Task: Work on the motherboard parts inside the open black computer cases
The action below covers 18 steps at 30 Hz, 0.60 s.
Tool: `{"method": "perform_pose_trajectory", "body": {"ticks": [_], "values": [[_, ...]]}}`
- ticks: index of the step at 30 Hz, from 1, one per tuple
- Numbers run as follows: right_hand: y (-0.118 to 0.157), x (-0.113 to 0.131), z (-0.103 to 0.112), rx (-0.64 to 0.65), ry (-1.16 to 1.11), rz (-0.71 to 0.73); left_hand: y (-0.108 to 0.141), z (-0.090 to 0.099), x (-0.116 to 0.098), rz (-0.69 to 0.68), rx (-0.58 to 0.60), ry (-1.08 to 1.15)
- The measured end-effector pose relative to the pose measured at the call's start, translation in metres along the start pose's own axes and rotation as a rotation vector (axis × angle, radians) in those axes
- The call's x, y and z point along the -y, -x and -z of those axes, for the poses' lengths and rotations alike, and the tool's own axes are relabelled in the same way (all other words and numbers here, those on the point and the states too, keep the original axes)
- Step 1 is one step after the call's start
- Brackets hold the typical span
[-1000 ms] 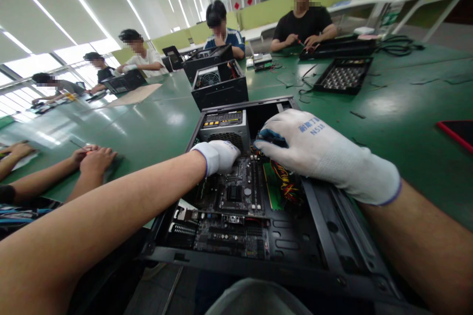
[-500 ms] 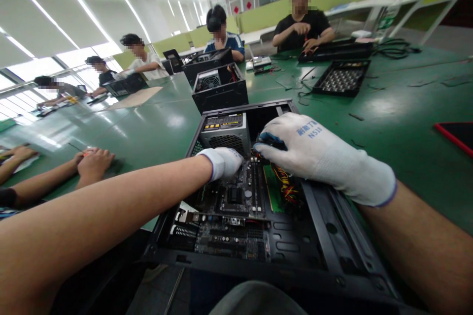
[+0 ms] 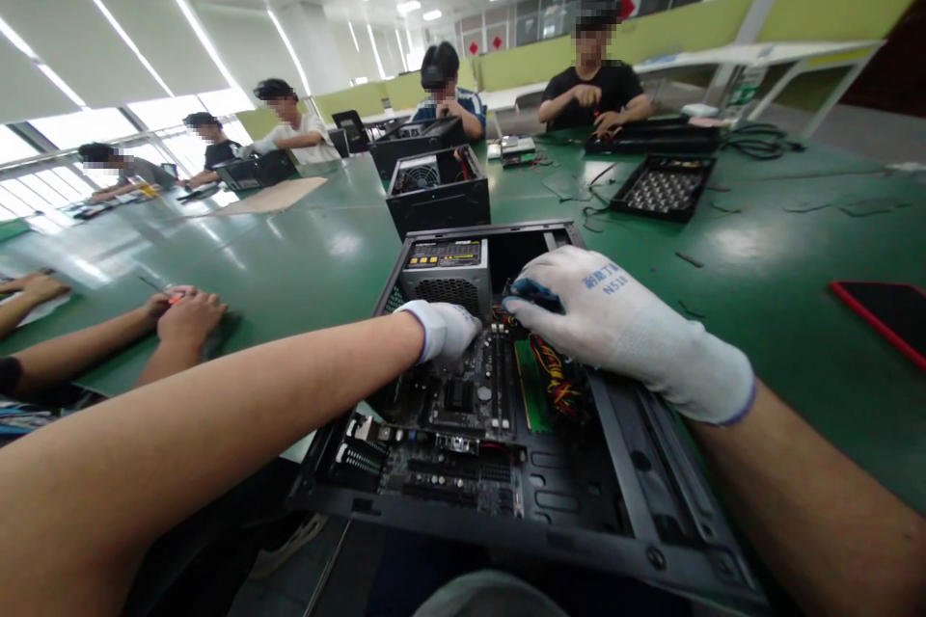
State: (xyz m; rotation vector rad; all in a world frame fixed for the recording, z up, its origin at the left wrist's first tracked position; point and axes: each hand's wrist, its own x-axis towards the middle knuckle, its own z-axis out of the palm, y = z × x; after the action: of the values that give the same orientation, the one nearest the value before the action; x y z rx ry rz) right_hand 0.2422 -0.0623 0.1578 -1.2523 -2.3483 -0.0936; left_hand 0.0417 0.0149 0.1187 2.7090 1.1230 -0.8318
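An open black computer case (image 3: 499,519) lies in front of me, with a motherboard (image 3: 463,395) and a grey power supply (image 3: 447,287) inside. My left hand (image 3: 454,332), in a white glove, reaches down to the far part of the motherboard beside the power supply; its fingertips are hidden. My right hand (image 3: 589,308), gloved too, rests over the right side of the case. Its thumb and fingers curl together near some wires; what they grip is hidden. Below it sit a bundle of red, yellow and black cables (image 3: 554,374) and a green circuit board strip (image 3: 531,390).
Another open computer case (image 3: 438,202) stands beyond mine on the green table (image 3: 325,251). A black tray of small parts (image 3: 662,188) lies at the back right, a red-edged dark device (image 3: 886,313) at right. A co-worker's hands (image 3: 188,313) are at left; several people sit further back.
The camera view has tilted up slightly, so the scene sits lower. Both hands stay at nearly the same spots in the case.
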Motion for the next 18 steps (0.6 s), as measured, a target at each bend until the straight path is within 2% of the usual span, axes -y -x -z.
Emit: {"method": "perform_pose_trajectory", "body": {"ticks": [6, 12, 18], "values": [[-0.001, 0.0, 0.0, -0.008, -0.061, -0.014, -0.003, 0.003, -0.002, -0.024, 0.086, -0.07], [0.002, 0.0, 0.003, -0.057, -0.176, -0.068, -0.002, 0.004, 0.0, 0.007, 0.038, -0.065], [0.017, 0.0, 0.003, -0.097, -0.255, -0.22, -0.003, 0.002, -0.004, 0.009, 0.043, -0.049]]}}
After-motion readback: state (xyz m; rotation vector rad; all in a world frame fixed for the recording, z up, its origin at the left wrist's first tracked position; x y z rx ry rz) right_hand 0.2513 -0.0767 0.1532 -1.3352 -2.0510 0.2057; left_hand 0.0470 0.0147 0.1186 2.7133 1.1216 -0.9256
